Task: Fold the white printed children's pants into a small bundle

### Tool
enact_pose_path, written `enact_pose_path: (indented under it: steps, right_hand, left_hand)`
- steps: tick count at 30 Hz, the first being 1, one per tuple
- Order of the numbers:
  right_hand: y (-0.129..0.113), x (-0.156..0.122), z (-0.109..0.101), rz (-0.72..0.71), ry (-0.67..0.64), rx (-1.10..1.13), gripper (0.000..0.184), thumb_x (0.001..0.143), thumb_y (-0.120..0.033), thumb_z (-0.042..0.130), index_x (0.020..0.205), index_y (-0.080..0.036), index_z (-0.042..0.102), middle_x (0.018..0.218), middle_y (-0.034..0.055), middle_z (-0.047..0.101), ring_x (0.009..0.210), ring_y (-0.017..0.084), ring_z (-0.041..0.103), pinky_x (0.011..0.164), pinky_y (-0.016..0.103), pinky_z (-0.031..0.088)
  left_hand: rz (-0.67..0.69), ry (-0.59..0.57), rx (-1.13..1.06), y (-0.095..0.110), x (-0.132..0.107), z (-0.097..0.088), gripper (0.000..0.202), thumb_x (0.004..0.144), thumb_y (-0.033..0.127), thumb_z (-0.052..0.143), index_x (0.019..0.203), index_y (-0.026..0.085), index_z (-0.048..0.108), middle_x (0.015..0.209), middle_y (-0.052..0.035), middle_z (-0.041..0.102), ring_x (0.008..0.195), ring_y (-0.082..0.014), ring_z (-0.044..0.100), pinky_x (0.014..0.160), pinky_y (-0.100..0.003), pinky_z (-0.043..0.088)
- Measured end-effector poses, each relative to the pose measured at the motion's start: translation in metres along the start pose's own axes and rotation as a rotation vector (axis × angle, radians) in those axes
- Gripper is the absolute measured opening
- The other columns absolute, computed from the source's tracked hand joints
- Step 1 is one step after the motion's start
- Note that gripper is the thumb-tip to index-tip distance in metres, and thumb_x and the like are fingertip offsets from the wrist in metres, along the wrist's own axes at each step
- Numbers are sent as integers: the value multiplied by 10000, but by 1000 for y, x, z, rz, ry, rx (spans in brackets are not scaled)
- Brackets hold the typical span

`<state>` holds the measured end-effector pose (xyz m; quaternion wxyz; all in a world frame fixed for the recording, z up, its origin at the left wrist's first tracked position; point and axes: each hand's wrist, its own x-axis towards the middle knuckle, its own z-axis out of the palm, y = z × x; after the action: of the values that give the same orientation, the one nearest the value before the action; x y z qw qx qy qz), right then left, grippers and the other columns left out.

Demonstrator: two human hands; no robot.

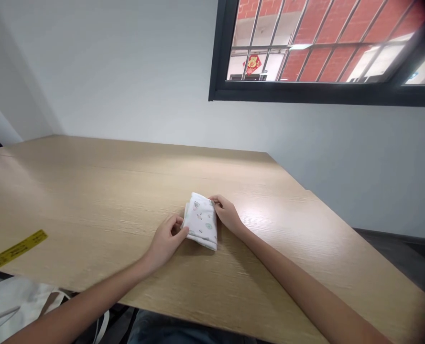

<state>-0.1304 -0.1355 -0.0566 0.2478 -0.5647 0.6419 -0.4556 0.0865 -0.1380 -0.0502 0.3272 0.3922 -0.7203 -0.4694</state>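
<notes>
A folded white cloth (201, 219) printed with small grey and green figures is just below the centre of the frame, over a pale wood-grained tabletop (108, 200). Its layers show along the left side and the lower edge, where a shadow falls beneath it. The left hand (164, 243) comes in from the lower left of the frame, its grip closed on the cloth: the thumb lies over the lower left corner, with the fingers bent at the left edge. The right hand (228, 214) reaches in from the lower right, its fingers bent and touching the cloth's upper right corner; whether that grip is pinched around the fabric or only resting against it, I cannot tell. At the left edge of the frame, a yellow strip (15, 252) with dark printing lies slantwise, well apart from both hands. Below it, in the lower left corner, is a white bag (16, 298) with a red mark, partly covered by the left forearm. A dark-framed window (305, 93) with metal bars fills the upper right, set in a pale wall (126, 71).
</notes>
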Motion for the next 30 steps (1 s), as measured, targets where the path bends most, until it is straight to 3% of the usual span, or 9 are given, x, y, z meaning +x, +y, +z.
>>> enact_pose_path:
  steps: [5, 9, 13, 15, 17, 21, 25, 28, 30]
  right_hand:
    - [2, 2, 0, -45, -29, -48, 249, 832, -154, 348, 934, -154, 575, 958, 12, 590, 889, 127, 522, 774, 248, 383]
    - [5, -7, -1, -129, -6, -164, 317, 870, -202, 329, 1118, -126, 511, 1109, 63, 537, 1020, 155, 477, 894, 298, 364]
    - [-5, -36, 0, -459, 33, -407, 349, 886, -243, 315, 1153, -95, 483, 1196, 129, 441, 1137, 204, 366, 971, 348, 318]
    - [-15, -52, 1, -595, -63, -516, 351, 893, -268, 331, 1155, -97, 491, 1204, 143, 424, 1150, 227, 346, 971, 369, 321]
    - [-26, -63, 3, -635, -163, -638, 408, 884, -331, 381, 1187, -75, 479, 1199, 163, 425, 1125, 262, 357, 947, 407, 339]
    - [-46, -70, 6, -559, -279, -834, 624, 776, -439, 528, 1218, -5, 450, 1146, 196, 454, 1014, 308, 413, 862, 451, 399]
    - [-59, -84, 2, -460, -356, -897, 739, 665, -239, 522, 1328, -4, 298, 1048, 185, 499, 888, 294, 487, 737, 419, 466]
    - [-52, -113, -8, -475, -262, -903, 821, 620, -160, 462, 1371, -49, 151, 1044, 194, 507, 815, 274, 534, 662, 383, 491]
    - [-37, -142, -21, -471, -141, -933, 850, 602, -145, 449, 1372, -54, 100, 1094, 224, 489, 881, 304, 543, 674, 379, 499]
  left_hand:
    - [-5, -18, -7, 2, -4, 1, 309, 760, 443, 481, 788, 142, 546, 804, -28, 549, 761, -153, 492, 689, -247, 373]
    - [-5, 17, 15, -3, 2, -1, 286, 794, 399, 398, 731, 148, 518, 765, -27, 536, 771, -150, 496, 706, -243, 376]
    - [-41, 39, 94, -9, 13, -7, 194, 767, 291, 370, 803, 146, 494, 779, -26, 525, 631, -122, 493, 606, -235, 377]
    - [-12, 26, 162, -11, 18, -8, 171, 756, 249, 376, 800, 147, 505, 794, -28, 520, 646, -121, 486, 613, -237, 372]
    - [50, -8, 242, -11, 20, -7, 158, 763, 210, 364, 757, 150, 509, 807, -32, 516, 732, -133, 481, 681, -250, 371]
    - [122, -108, 408, -5, 10, 5, 192, 831, 207, 288, 780, 152, 464, 846, -52, 511, 757, -153, 467, 706, -287, 376]
    - [206, -294, 573, 13, -9, 25, 296, 858, 206, 260, 1058, 113, 457, 990, -127, 532, 831, -210, 523, 740, -342, 423]
    - [330, -492, 665, 31, -22, 45, 468, 829, 188, 317, 1271, 32, 327, 1090, -207, 510, 859, -273, 556, 716, -381, 463]
    - [459, -616, 716, 42, -33, 66, 571, 824, 250, 381, 1337, 35, 251, 1149, -239, 474, 824, -309, 571, 640, -399, 480]
